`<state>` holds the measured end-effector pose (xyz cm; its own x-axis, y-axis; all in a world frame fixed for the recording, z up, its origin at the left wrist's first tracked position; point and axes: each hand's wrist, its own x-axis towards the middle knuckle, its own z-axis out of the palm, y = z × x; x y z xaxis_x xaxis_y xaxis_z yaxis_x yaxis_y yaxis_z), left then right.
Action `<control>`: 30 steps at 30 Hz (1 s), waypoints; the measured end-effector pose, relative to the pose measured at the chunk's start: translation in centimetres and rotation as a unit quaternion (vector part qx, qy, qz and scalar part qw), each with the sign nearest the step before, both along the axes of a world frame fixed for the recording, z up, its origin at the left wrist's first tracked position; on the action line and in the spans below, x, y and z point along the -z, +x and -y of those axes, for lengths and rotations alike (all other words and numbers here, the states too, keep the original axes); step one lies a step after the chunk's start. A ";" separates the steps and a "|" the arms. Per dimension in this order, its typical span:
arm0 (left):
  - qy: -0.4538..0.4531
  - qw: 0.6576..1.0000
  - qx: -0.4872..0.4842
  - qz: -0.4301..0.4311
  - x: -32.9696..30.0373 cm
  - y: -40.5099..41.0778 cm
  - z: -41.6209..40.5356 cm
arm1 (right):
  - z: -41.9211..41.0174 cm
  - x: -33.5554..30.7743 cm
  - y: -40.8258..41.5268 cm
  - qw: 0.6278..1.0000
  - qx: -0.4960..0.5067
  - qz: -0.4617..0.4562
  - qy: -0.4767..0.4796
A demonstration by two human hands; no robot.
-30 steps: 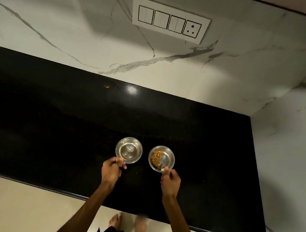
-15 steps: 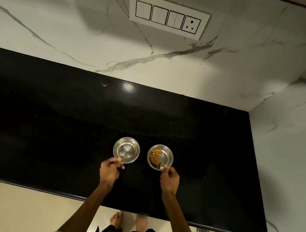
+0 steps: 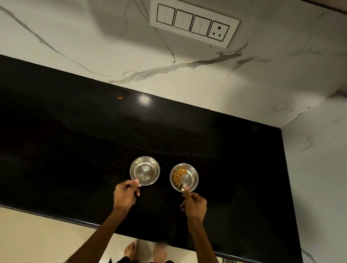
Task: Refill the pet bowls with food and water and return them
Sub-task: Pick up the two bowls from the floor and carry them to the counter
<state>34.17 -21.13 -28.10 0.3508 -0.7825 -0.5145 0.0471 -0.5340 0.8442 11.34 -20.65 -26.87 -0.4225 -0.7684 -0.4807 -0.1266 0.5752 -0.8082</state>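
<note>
A: Entry, head view. Where do the bowls sit?

B: Both on the glossy black stone countertop (image 3: 55, 149), side by side with a small gap between them, well in from its front edge. On my left, the small round stainless-steel bowl with clear liquid (image 3: 145, 171); I read it as water from the ripple on its floor, though the level is hard to judge. On my right, the matching round stainless-steel bowl with tan kibble (image 3: 184, 178); the pellets lie heaped toward its left half, the right half showing bare metal.

A: Grip state?

B: My left hand (image 3: 125, 194) pinches the near rim of the water bowl, thumb on top of the rim, fingers curled beneath. My right hand (image 3: 194, 204) does the same on the near rim of the kibble bowl, thumb tip laid over the edge. Whether either bowl is lifted clear of the stone I cannot tell.

A: Surroundings?

B: White marble-pattern wall with grey veins (image 3: 71, 29) behind the counter and on the right. A white switch plate with three switches and one socket (image 3: 193, 20) is mounted above. My bare feet (image 3: 130, 250) show on the cream floor below.
</note>
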 end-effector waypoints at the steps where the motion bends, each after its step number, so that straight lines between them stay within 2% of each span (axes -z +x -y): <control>1: -0.001 1.000 0.001 0.001 0.0 0.0 0.0 | 0.0 0.0 0.0 1.000 -0.002 0.000 0.002; 12: -0.006 0.999 0.016 0.032 -0.8 0.1 -0.7 | -1.1 -1.2 -0.1 1.000 -0.009 0.016 -0.014; 20: -0.011 0.998 -0.031 0.052 -1.4 0.2 -1.3 | -1.0 -3.3 -0.1 0.997 -0.027 0.006 -0.077; 25: -0.048 0.997 -0.037 0.039 -3.5 -0.6 -0.9 | -0.8 -4.9 0.3 0.994 -0.029 0.016 -0.107; 30: -0.090 0.996 -0.023 -0.011 -6.3 -2.3 0.2 | -0.7 -6.6 0.8 0.989 -0.037 0.028 -0.138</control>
<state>31.84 -21.31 -21.76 0.3784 -0.8462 -0.3752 0.0864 -0.3713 0.9245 12.13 -19.99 -20.32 -0.3381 -0.9015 -0.2702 -0.1109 0.3233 -0.9398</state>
